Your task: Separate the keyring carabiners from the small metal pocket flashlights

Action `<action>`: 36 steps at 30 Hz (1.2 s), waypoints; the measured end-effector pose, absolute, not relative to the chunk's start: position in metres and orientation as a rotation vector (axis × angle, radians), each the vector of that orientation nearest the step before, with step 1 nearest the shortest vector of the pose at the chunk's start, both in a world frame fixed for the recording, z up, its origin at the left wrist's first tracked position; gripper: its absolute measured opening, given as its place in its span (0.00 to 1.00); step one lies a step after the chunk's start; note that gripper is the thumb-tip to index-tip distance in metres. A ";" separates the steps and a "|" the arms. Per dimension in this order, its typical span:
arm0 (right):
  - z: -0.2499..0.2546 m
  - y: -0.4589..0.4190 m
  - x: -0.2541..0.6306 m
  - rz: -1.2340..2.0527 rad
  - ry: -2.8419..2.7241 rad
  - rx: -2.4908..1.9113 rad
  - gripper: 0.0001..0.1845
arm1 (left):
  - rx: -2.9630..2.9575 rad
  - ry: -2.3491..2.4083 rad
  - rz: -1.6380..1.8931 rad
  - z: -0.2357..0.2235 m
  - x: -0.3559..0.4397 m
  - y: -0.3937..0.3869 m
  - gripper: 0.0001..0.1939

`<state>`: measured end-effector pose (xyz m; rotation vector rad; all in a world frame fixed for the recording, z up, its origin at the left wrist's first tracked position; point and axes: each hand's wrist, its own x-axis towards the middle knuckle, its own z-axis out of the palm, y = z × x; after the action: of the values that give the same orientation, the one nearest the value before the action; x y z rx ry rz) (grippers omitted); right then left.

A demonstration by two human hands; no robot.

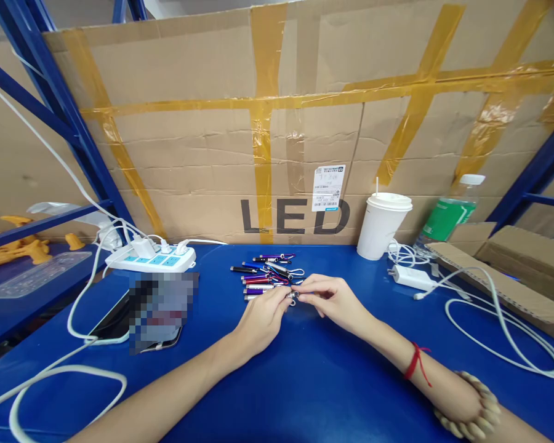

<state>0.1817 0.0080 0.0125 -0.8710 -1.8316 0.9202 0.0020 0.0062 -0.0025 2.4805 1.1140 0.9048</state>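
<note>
My left hand (264,317) is closed in a pinch around a small silver metal tube (292,295), most of it hidden by the fingers. A short loop hangs at its end. From the other side, the thumb and fingertips of my right hand (335,301) close on the end of the same tube. Just beyond the hands lies a loose row of several slim pen-like metal tubes (257,280) in red, purple, blue, black and silver, some with small cord loops. My left hand covers part of the nearest ones.
On the left are a white power strip (166,261) with plugs, a phone (113,320) and a blurred-out object (161,314). To the right stand a white cup (382,227), a green-labelled bottle (450,215), a charger (413,278) with cable and an open carton (530,283). Taped cardboard (203,154) rises behind.
</note>
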 end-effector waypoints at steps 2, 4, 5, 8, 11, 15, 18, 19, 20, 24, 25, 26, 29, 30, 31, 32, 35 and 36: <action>0.012 0.008 0.182 0.925 -1.824 -0.860 0.14 | 2.489 1.079 0.895 -0.003 0.001 0.007 0.12; 0.011 0.009 0.182 0.928 -1.823 -0.852 0.13 | 2.492 1.039 0.879 -0.003 0.000 0.007 0.12; 0.010 0.009 0.182 0.931 -1.828 -0.847 0.13 | 2.491 1.018 0.871 -0.003 0.000 0.007 0.12; 0.007 0.009 0.183 0.937 -1.859 -0.846 0.14 | 2.495 0.957 0.843 -0.004 -0.001 0.006 0.12; 0.005 0.010 0.184 0.876 -1.923 -0.861 0.14 | 2.510 0.910 0.811 -0.004 -0.003 0.005 0.11; 0.004 0.010 0.187 0.706 -2.026 -0.835 0.12 | 2.535 0.892 0.774 -0.003 -0.004 0.003 0.11; 0.005 0.008 0.187 0.607 -2.056 -0.880 0.12 | 2.539 0.900 0.773 -0.002 -0.004 0.003 0.12; 0.006 0.007 0.187 0.581 -2.061 -0.897 0.12 | 2.537 0.903 0.783 -0.002 -0.004 0.003 0.13; 0.007 0.006 0.187 0.556 -2.067 -0.906 0.13 | 2.537 0.902 0.794 -0.002 -0.004 0.003 0.13; 0.009 0.005 0.185 0.482 -2.089 -0.915 0.15 | 2.555 0.888 0.847 -0.003 -0.004 0.004 0.14; 0.009 0.005 0.185 0.467 -2.098 -0.915 0.15 | 2.564 0.888 0.860 -0.004 -0.004 0.005 0.13; 0.009 0.005 0.185 0.451 -2.109 -0.912 0.15 | 2.575 0.889 0.872 -0.004 -0.004 0.005 0.13; 0.009 0.004 0.186 0.396 -2.151 -0.893 0.13 | 2.611 0.910 0.905 -0.006 -0.004 0.006 0.13; 0.009 0.004 0.186 0.379 -2.161 -0.885 0.12 | 2.620 0.920 0.915 -0.006 -0.004 0.006 0.13; 0.009 0.004 0.187 0.365 -2.167 -0.879 0.12 | 2.626 0.930 0.924 -0.007 -0.003 0.006 0.13; 0.009 0.004 0.187 0.354 -2.168 -0.876 0.12 | 2.630 0.937 0.931 -0.007 -0.003 0.006 0.13; 0.008 0.005 0.188 0.336 -2.157 -0.873 0.12 | 2.635 0.948 0.935 -0.005 -0.002 0.006 0.13; 0.008 0.006 0.188 0.334 -2.151 -0.874 0.12 | 2.637 0.954 0.931 -0.004 -0.001 0.006 0.13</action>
<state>0.1880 0.0060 0.0079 -0.8736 -2.1508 0.3340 -0.0011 0.0059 -0.0043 2.6366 0.9536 0.9311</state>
